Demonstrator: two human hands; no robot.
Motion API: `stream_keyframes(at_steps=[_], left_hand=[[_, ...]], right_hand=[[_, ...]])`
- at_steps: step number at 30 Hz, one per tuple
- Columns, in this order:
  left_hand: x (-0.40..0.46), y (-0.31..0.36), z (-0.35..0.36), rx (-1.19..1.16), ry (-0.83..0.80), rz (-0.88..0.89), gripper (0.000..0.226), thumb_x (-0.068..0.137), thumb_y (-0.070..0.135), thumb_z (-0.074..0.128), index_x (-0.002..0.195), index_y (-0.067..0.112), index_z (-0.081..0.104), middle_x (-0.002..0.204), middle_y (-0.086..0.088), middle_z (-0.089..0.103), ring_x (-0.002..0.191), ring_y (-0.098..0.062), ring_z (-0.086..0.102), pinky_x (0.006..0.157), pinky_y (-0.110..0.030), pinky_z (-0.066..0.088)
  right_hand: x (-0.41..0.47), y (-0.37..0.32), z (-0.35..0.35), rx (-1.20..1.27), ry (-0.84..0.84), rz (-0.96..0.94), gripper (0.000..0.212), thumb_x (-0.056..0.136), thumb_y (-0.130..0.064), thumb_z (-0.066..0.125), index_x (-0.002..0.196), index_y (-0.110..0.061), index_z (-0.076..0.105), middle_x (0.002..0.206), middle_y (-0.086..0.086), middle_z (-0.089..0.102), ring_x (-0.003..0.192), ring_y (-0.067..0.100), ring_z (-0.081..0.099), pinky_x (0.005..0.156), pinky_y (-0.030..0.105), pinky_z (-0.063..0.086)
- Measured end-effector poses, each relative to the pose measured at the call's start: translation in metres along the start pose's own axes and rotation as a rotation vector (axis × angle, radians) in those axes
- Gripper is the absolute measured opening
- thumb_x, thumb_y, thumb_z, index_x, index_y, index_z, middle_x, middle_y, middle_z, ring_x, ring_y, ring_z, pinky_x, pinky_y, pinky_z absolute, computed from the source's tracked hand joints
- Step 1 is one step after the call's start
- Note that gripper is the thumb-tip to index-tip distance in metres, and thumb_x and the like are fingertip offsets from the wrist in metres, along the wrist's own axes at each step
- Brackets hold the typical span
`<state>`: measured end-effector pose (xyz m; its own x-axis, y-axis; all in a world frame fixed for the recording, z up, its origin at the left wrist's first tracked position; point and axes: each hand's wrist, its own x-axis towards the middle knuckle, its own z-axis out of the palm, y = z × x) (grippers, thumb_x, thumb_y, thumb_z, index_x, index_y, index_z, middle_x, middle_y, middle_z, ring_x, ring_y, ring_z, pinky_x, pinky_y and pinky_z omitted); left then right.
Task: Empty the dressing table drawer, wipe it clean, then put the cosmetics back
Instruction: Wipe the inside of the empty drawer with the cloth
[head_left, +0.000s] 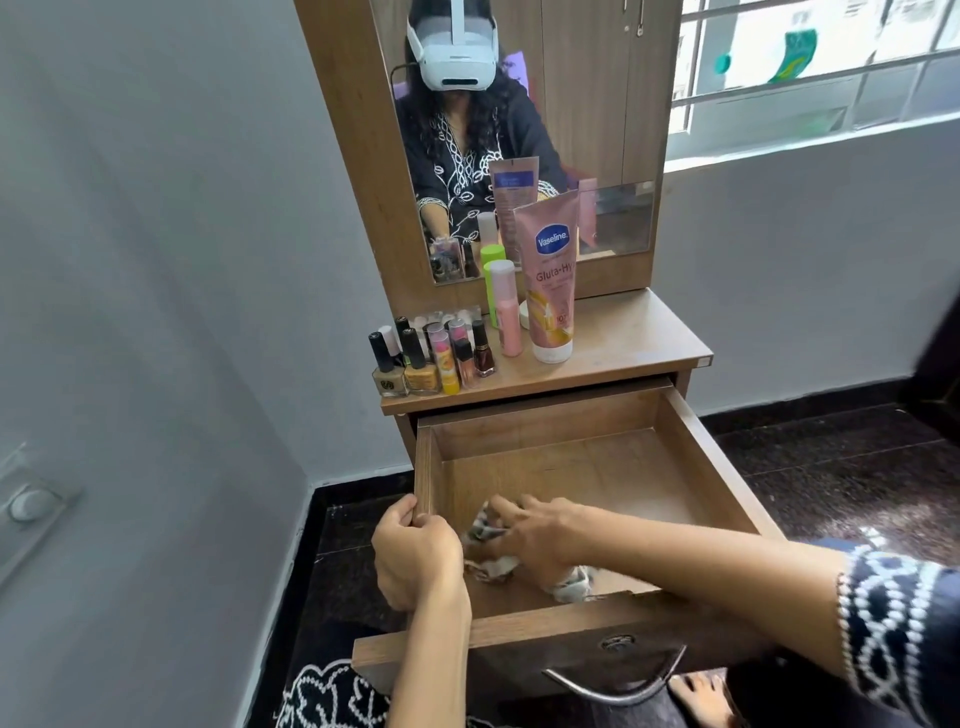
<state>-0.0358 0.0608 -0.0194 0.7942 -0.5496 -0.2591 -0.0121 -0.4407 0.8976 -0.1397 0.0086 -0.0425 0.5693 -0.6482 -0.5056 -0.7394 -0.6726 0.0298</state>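
Observation:
The wooden drawer (691, 441) is pulled out, and only a crumpled patterned cloth (491, 566) lies inside it. My right hand (540, 535) presses down on that cloth at the drawer's front left corner, fingers curled over it. My left hand (415, 551) grips the drawer's left wall near the front. The cosmetics stand on the dressing table top (639, 338): a pink Vaseline tube (550, 280), a pink bottle (506, 312), a green bottle (491, 270) and several nail polish bottles (415, 364).
A mirror (571, 104) rises behind the table top. The drawer front carries a metal handle (618, 686). A grey wall lies to the left, a window to the upper right, and dark tiled floor (831, 467) around the table. A bare foot (701, 696) shows below the drawer.

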Motion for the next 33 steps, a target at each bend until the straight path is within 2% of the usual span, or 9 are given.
stream_keyframes(at_steps=[3, 6, 12, 15, 18, 23, 27, 30, 33], left_hand=[[0.000, 0.000, 0.000, 0.001, -0.002, -0.007, 0.032, 0.090, 0.007, 0.049, 0.112, 0.025, 0.065, 0.116, 0.004, 0.067, 0.104, -0.024, 0.061, 0.092, -0.042, 0.047], [0.000, 0.001, -0.001, 0.002, 0.004, -0.010, 0.032, 0.090, 0.007, 0.050, 0.111, 0.025, 0.066, 0.116, 0.004, 0.067, 0.104, -0.025, 0.061, 0.092, -0.043, 0.048], [0.000, 0.002, 0.001, 0.002, 0.015, 0.010, 0.029, 0.091, 0.009, 0.050, 0.109, 0.024, 0.067, 0.115, 0.004, 0.067, 0.103, -0.026, 0.061, 0.093, -0.044, 0.048], [0.000, 0.000, 0.000, 0.007, 0.012, 0.009, 0.031, 0.090, 0.007, 0.049, 0.111, 0.024, 0.066, 0.116, 0.004, 0.067, 0.103, -0.025, 0.061, 0.091, -0.043, 0.048], [0.001, 0.000, 0.001, 0.001, -0.001, 0.000, 0.032, 0.090, 0.007, 0.048, 0.111, 0.025, 0.065, 0.116, 0.004, 0.067, 0.102, -0.024, 0.062, 0.089, -0.042, 0.049], [0.000, 0.003, 0.001, 0.004, -0.005, 0.007, 0.031, 0.090, 0.008, 0.049, 0.110, 0.025, 0.065, 0.116, 0.004, 0.067, 0.102, -0.026, 0.062, 0.089, -0.041, 0.050], [0.000, 0.001, 0.001, 0.005, -0.003, 0.022, 0.029, 0.090, 0.009, 0.051, 0.110, 0.022, 0.066, 0.114, 0.002, 0.068, 0.101, -0.027, 0.062, 0.089, -0.043, 0.050], [0.001, -0.001, 0.002, 0.005, 0.001, 0.014, 0.029, 0.091, 0.009, 0.050, 0.111, 0.023, 0.065, 0.114, 0.003, 0.067, 0.102, -0.027, 0.062, 0.090, -0.044, 0.050], [0.003, -0.002, 0.002, 0.003, 0.004, 0.012, 0.029, 0.090, 0.009, 0.050, 0.110, 0.023, 0.065, 0.113, 0.004, 0.068, 0.100, -0.026, 0.063, 0.090, -0.044, 0.050]], right_hand=[[0.010, 0.024, -0.013, 0.042, 0.007, 0.128, 0.061, 0.097, -0.029, 0.044, 0.147, -0.046, 0.014, 0.155, 0.006, 0.012, 0.133, 0.034, 0.035, 0.098, 0.041, 0.042], [0.040, 0.023, -0.023, 0.113, 0.028, 0.263, 0.061, 0.097, -0.026, 0.041, 0.151, -0.034, 0.013, 0.159, 0.007, 0.009, 0.138, 0.034, 0.031, 0.106, 0.044, 0.037], [0.023, -0.011, -0.017, 0.006, 0.039, 0.080, 0.061, 0.092, -0.012, 0.047, 0.148, -0.028, 0.028, 0.154, 0.008, 0.008, 0.132, 0.035, 0.026, 0.101, 0.047, 0.038], [-0.010, 0.009, -0.012, 0.000, -0.033, -0.081, 0.067, 0.088, 0.000, 0.048, 0.143, -0.037, 0.035, 0.146, 0.007, 0.018, 0.127, 0.033, 0.030, 0.099, 0.045, 0.042], [0.004, 0.037, -0.011, 0.129, 0.003, -0.025, 0.073, 0.082, 0.007, 0.056, 0.140, -0.035, 0.041, 0.139, 0.004, 0.031, 0.122, 0.029, 0.039, 0.101, 0.041, 0.044], [0.031, 0.026, -0.024, 0.342, 0.239, 0.095, 0.056, 0.089, 0.001, 0.052, 0.138, -0.025, 0.047, 0.147, 0.005, 0.034, 0.125, 0.031, 0.047, 0.103, 0.039, 0.043], [0.016, -0.014, -0.011, 0.235, 0.139, -0.069, 0.053, 0.087, -0.006, 0.058, 0.137, -0.022, 0.048, 0.141, 0.003, 0.029, 0.121, 0.030, 0.042, 0.099, 0.045, 0.044], [-0.004, -0.010, 0.003, 0.112, -0.013, -0.209, 0.051, 0.091, -0.012, 0.052, 0.136, -0.033, 0.047, 0.142, 0.004, 0.026, 0.126, 0.028, 0.034, 0.102, 0.047, 0.038], [-0.005, 0.015, -0.003, 0.211, -0.048, -0.184, 0.054, 0.087, -0.004, 0.055, 0.132, -0.034, 0.053, 0.133, 0.004, 0.031, 0.121, 0.028, 0.037, 0.105, 0.043, 0.038]])
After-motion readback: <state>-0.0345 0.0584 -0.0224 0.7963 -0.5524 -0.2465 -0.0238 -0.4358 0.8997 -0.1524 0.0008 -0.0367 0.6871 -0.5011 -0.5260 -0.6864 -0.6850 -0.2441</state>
